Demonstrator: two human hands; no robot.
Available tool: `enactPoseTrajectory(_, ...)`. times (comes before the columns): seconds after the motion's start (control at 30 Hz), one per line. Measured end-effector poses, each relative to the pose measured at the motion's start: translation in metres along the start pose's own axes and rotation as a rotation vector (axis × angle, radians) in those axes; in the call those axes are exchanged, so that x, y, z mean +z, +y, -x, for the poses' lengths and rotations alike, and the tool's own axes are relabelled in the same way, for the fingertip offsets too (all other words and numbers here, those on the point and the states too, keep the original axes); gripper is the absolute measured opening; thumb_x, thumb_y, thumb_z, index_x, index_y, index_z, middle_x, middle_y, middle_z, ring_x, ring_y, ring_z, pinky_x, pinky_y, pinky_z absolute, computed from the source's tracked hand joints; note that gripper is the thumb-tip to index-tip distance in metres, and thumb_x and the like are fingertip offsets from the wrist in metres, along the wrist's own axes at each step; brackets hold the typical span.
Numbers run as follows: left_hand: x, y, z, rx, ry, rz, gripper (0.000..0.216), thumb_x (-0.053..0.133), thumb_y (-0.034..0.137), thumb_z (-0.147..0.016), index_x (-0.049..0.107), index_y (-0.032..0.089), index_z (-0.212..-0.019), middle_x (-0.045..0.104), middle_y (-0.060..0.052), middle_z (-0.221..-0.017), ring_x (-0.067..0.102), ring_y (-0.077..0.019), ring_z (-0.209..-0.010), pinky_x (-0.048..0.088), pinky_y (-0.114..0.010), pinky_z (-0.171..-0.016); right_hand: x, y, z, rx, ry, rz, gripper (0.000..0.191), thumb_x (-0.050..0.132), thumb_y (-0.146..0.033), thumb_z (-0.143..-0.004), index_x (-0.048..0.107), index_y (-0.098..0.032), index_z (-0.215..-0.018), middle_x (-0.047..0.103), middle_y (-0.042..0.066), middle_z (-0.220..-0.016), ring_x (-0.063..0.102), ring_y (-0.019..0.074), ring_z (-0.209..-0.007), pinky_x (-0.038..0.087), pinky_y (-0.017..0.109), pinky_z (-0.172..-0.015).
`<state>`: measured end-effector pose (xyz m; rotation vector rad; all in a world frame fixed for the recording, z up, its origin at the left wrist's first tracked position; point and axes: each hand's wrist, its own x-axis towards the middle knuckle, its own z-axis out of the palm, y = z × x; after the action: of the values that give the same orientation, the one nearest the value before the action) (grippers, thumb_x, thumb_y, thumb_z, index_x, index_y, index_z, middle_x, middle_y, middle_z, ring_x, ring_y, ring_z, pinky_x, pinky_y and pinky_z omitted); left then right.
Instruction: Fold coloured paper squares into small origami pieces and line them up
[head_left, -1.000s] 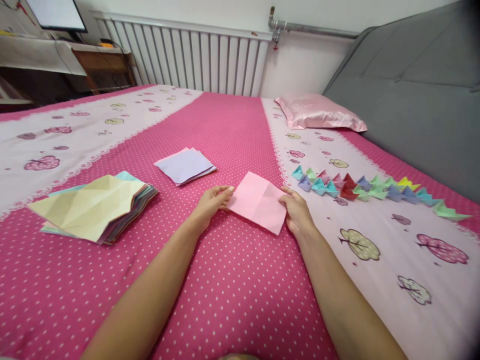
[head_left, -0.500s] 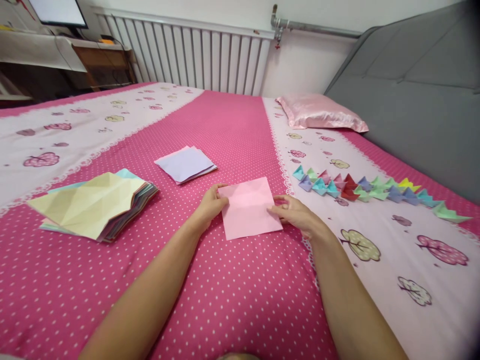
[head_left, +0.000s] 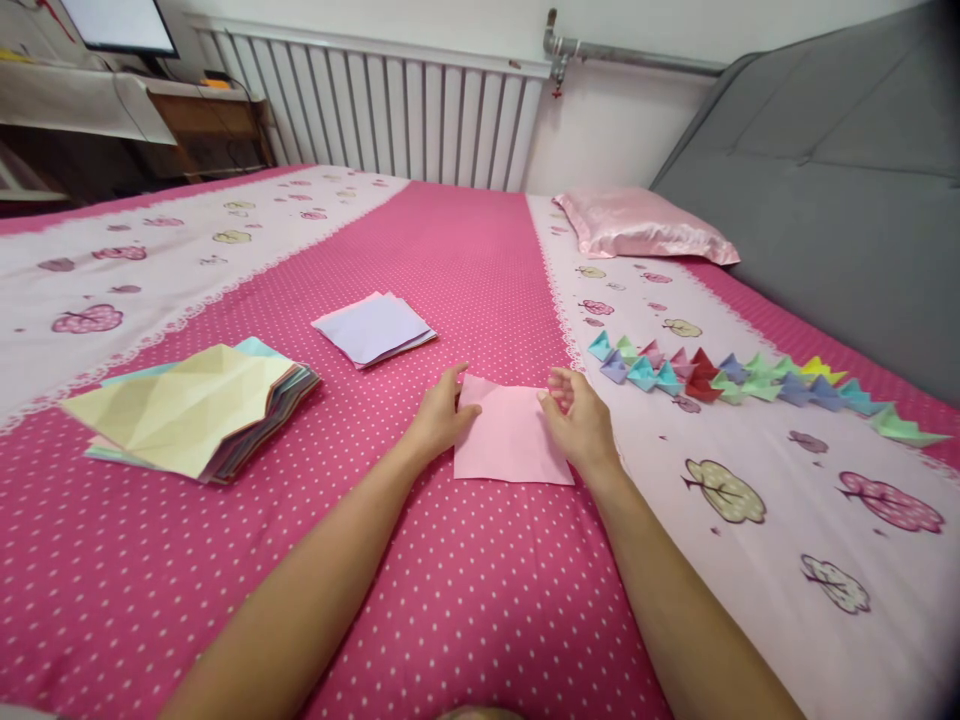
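Note:
A pink paper sheet [head_left: 510, 440] lies flat on the pink dotted bedspread [head_left: 465, 590] in front of me. My left hand [head_left: 441, 414] rests on its left edge with the fingers curled and pinching the far left corner. My right hand [head_left: 579, 420] presses on the sheet's right edge, fingers bent over the far right corner. Both hands touch the paper from either side.
A stack of creased coloured sheets [head_left: 196, 410] lies at the left, a small pile of lilac sheets [head_left: 373, 328] beyond. A row of several folded paper boats [head_left: 742, 382] runs along the right. A pink pillow [head_left: 645, 226], grey headboard [head_left: 825, 200] and radiator [head_left: 390, 110] stand further back.
The pink sheet was turned from a tilted diamond position to lie square and flat. Both hands shifted from its side corners to its far corners.

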<state>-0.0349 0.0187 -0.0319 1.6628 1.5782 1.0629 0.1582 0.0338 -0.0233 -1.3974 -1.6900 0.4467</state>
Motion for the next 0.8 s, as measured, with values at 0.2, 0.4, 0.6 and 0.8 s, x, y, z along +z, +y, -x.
enactPoseTrajectory(0.2, 0.009, -0.003, -0.004, 0.119, 0.02, -0.092, 0.063, 0.06, 0.019, -0.071, 0.036, 0.013, -0.129, 0.06, -0.01, -0.095, 0.058, -0.0209, -0.084, 0.046, -0.039, -0.078, 0.004, -0.016, 0.008, -0.223, -0.055, 0.075, 0.043, 0.043, -0.031, -0.084, 0.046, -0.011, -0.122, 0.053, 0.016, -0.121, 0.048, 0.0247, -0.113, 0.038, 0.044, -0.097)
enactPoseTrajectory(0.4, 0.011, 0.012, 0.003, 0.355, 0.214, -0.366, 0.044, 0.05, 0.023, -0.081, 0.043, 0.01, -0.123, 0.044, -0.018, -0.131, 0.039, -0.025, -0.124, 0.034, -0.042, -0.101, 0.013, -0.028, 0.019, -0.351, -0.279, 0.114, 0.053, 0.03, -0.04, -0.091, 0.031, -0.011, -0.135, 0.035, 0.014, -0.141, 0.028, 0.0219, -0.132, 0.025, 0.043, -0.108)
enactPoseTrajectory(0.6, 0.026, 0.02, 0.014, 0.469, -0.011, -0.595, 0.049, 0.03, 0.022, -0.088, 0.033, 0.002, -0.132, 0.031, -0.02, -0.142, 0.023, -0.024, -0.133, 0.025, -0.041, -0.108, 0.021, -0.02, 0.024, -0.224, -0.392, 0.046, 0.063, 0.013, -0.05, -0.091, 0.014, -0.012, -0.142, 0.018, 0.011, -0.148, 0.011, 0.0194, -0.137, 0.015, 0.043, -0.111)
enactPoseTrajectory(0.8, 0.032, 0.016, 0.015, 0.315, -0.267, -0.772, 0.058, 0.024, 0.029, -0.088, 0.021, 0.001, -0.138, 0.018, -0.017, -0.147, 0.01, -0.0252, -0.136, 0.015, -0.042, -0.11, 0.029, -0.012, 0.024, -0.155, -0.548, 0.241, 0.078, 0.005, -0.058, -0.087, 0.011, -0.002, -0.141, 0.012, 0.015, -0.149, 0.006, 0.0228, -0.137, 0.008, 0.041, -0.111)
